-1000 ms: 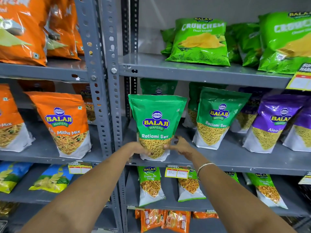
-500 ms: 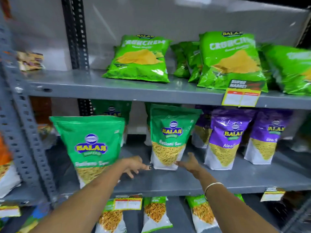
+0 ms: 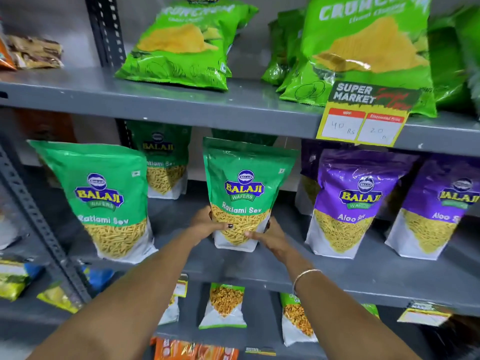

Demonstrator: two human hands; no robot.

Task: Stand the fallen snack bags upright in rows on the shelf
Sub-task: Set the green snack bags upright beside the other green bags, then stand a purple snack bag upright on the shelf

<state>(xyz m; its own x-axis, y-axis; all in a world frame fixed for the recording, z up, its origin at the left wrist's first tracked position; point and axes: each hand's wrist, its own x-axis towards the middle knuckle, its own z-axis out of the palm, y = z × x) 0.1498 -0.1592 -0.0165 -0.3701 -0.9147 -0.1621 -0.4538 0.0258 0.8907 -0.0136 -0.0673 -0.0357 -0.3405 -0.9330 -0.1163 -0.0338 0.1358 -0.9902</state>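
Observation:
A green Ratlami Sev bag (image 3: 246,183) stands upright at the middle of the grey shelf (image 3: 376,279). My left hand (image 3: 207,224) grips its lower left side and my right hand (image 3: 270,236) grips its lower right side. Another green Ratlami Sev bag (image 3: 104,198) stands upright to the left, near the shelf's front edge. A third green bag (image 3: 163,162) stands behind, between those two. Two purple Aloo Sev bags (image 3: 353,201) (image 3: 439,206) stand upright to the right, with more purple bags partly hidden behind them.
Light-green Crunchem chip bags (image 3: 187,42) lean on the shelf above, where a yellow price tag (image 3: 363,118) hangs from the edge. A grey slotted upright (image 3: 33,219) bounds the left side. Smaller snack bags (image 3: 224,305) stand on the shelf below.
My hands left the left green bag and moved right to the middle green bag, closing on its lower sides. The view shifted right and closer to the shelf.

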